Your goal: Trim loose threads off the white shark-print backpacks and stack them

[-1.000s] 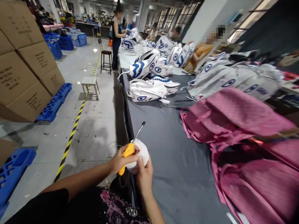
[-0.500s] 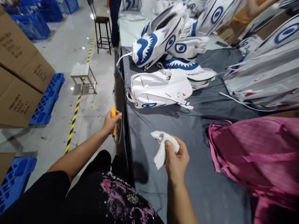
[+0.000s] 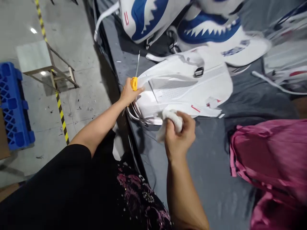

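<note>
Upper left of the frame: a stool (image 3: 35, 56) stands on the floor; right of it, left of centre, the left hand (image 3: 129, 91) has its fingers wrapped around a yellow-handled tool (image 3: 134, 83), metal shaft pointing up the frame; that bare shaft lies close to the white bag (image 3: 177, 89), so a careless turn of the wrist could, I judge, scratch or snag the fabric; a slack hold at the table's edge could drop the tool.

Centre: the white bag lies across the dark table (image 3: 211, 179), its left end at the left hand; straps there could catch on fingers and drag the bag askew.

Just below centre: the right hand (image 3: 181, 134) grips a crumpled white cloth (image 3: 174, 118) over the bag's lower edge; contact I cannot tell from here; a soiled cloth could smear pale material.

Lower right: a pink bag (image 3: 268, 153), well apart from the hands; disturbance appears unlikely.
</note>
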A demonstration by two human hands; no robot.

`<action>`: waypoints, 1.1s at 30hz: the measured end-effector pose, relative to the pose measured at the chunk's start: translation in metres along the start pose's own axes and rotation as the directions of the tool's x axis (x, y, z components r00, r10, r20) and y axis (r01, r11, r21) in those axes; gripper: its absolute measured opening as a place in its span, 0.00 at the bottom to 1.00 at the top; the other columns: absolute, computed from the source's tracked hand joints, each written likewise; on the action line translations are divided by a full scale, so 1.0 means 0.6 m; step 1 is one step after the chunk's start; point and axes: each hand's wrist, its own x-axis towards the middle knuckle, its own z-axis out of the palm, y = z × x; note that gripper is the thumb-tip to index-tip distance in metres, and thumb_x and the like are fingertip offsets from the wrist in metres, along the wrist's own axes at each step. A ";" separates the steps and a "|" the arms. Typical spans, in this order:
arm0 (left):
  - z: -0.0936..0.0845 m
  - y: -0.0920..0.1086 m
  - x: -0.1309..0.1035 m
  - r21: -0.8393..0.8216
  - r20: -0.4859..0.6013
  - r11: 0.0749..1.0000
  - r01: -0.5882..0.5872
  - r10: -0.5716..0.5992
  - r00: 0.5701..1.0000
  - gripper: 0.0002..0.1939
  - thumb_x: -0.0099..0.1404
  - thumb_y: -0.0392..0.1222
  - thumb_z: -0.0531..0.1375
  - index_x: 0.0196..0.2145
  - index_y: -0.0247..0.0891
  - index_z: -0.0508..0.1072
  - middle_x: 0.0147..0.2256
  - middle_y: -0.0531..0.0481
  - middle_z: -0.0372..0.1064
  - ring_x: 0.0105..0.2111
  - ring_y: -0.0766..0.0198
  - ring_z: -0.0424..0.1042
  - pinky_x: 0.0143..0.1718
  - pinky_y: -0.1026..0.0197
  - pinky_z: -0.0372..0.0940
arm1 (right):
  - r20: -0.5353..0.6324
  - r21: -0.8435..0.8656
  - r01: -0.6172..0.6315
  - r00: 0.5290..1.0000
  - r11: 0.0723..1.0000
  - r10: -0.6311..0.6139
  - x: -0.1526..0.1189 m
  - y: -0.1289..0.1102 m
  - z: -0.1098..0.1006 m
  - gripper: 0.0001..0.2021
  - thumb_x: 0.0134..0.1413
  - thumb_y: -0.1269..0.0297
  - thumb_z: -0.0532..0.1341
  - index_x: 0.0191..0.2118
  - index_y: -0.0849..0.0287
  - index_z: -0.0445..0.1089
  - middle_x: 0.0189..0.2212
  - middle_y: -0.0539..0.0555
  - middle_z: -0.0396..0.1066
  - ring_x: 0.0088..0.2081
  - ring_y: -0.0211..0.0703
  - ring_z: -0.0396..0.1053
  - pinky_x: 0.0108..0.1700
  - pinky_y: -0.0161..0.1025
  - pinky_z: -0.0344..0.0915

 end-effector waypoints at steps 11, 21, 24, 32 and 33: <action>0.004 -0.063 0.043 -0.139 0.108 0.984 0.111 -0.096 0.989 0.20 0.58 0.41 0.71 0.39 0.42 0.63 0.40 0.51 0.69 0.47 0.56 0.73 0.52 0.52 0.67 | 0.544 -0.468 0.102 0.816 0.878 0.196 0.088 -0.025 0.258 0.13 0.60 0.72 0.51 0.42 0.57 0.72 0.42 0.61 0.71 0.42 0.51 0.63 0.41 0.46 0.59; -0.006 -0.074 0.057 -0.179 0.224 0.982 0.055 -0.014 0.974 0.22 0.60 0.45 0.72 0.39 0.43 0.60 0.39 0.53 0.67 0.43 0.63 0.72 0.49 0.55 0.68 | 0.835 -0.331 0.306 0.536 0.893 0.126 0.068 -0.069 0.202 0.15 0.65 0.72 0.51 0.40 0.56 0.75 0.41 0.57 0.73 0.41 0.50 0.63 0.39 0.44 0.59; -0.010 -0.071 0.060 -0.226 0.242 0.974 0.025 0.032 0.970 0.22 0.61 0.41 0.71 0.38 0.44 0.58 0.37 0.54 0.66 0.39 0.66 0.71 0.46 0.58 0.68 | 0.696 -0.401 0.197 0.701 0.895 0.157 0.062 -0.082 0.178 0.16 0.64 0.72 0.50 0.48 0.56 0.74 0.46 0.57 0.73 0.45 0.50 0.63 0.42 0.44 0.61; -0.018 -0.069 0.053 -0.118 0.270 0.993 -0.018 0.050 0.962 0.23 0.58 0.42 0.71 0.40 0.42 0.60 0.40 0.51 0.68 0.47 0.57 0.73 0.53 0.54 0.67 | 0.672 -0.550 0.113 0.648 0.827 0.358 0.108 -0.058 0.234 0.16 0.68 0.70 0.48 0.43 0.60 0.74 0.50 0.61 0.70 0.49 0.55 0.60 0.44 0.47 0.56; -0.019 -0.068 0.049 -0.114 0.297 0.993 -0.022 0.055 0.953 0.23 0.58 0.42 0.71 0.41 0.42 0.60 0.41 0.51 0.68 0.48 0.56 0.73 0.53 0.53 0.67 | 0.663 -0.580 0.104 0.637 0.808 0.394 0.105 -0.060 0.232 0.16 0.67 0.71 0.48 0.41 0.60 0.74 0.47 0.62 0.71 0.48 0.55 0.60 0.43 0.47 0.55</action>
